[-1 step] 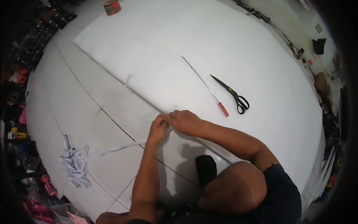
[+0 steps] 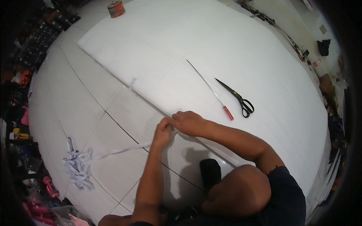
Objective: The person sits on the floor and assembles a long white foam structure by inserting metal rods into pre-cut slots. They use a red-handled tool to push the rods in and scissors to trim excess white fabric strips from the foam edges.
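Observation:
My left hand [image 2: 163, 132] and my right hand [image 2: 189, 123] meet at the near edge of a large white padded sheet [image 2: 151, 49]. Both hands are closed, the fingers bent and touching each other. A thin white fabric strip [image 2: 120, 151] runs from a tangled heap [image 2: 78, 167] on the floor, under my left wrist and up to the fingers. My left hand pinches this strip. What my right fingertips grip at the sheet's edge is hidden. Farther along that edge sits a small pale tie [image 2: 132, 83].
On the sheet lie a long screwdriver [image 2: 228, 113] with a red handle and black scissors [image 2: 241, 101]. A rusty red tin [image 2: 115, 9] stands at the far left. My bent knee [image 2: 241, 192] and dark-covered foot [image 2: 210, 174] are near. Assorted goods crowd the left side.
The whole view has shifted slightly, so everything sits a little lower and to the right. My left hand has turned slightly, its fingers tucked closer against my right hand.

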The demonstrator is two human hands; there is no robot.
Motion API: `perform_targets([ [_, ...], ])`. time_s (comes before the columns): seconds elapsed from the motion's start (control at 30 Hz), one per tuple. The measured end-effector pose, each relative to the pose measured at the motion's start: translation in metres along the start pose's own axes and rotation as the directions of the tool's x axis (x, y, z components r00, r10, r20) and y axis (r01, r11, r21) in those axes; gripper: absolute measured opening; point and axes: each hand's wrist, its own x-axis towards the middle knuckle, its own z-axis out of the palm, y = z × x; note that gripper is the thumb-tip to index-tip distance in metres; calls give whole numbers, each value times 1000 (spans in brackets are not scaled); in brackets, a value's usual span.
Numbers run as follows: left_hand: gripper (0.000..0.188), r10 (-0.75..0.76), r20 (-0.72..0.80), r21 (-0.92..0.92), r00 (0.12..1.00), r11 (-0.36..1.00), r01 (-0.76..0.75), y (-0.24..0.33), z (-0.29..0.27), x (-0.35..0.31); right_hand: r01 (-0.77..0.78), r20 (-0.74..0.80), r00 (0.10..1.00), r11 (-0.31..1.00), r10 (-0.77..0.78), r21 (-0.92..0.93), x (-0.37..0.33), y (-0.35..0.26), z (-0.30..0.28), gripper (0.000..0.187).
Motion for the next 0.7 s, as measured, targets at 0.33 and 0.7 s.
perform_targets([
  [0.33,21,-124,-293,57,948,987,147,9,29,-13,-32,58,998,923,10,384,30,40,13,17],
  [0.7,22,-47,-276,286,960,949,129,16,27,-7,277,-19,960,940,-279,199,29,62,29,27],
])
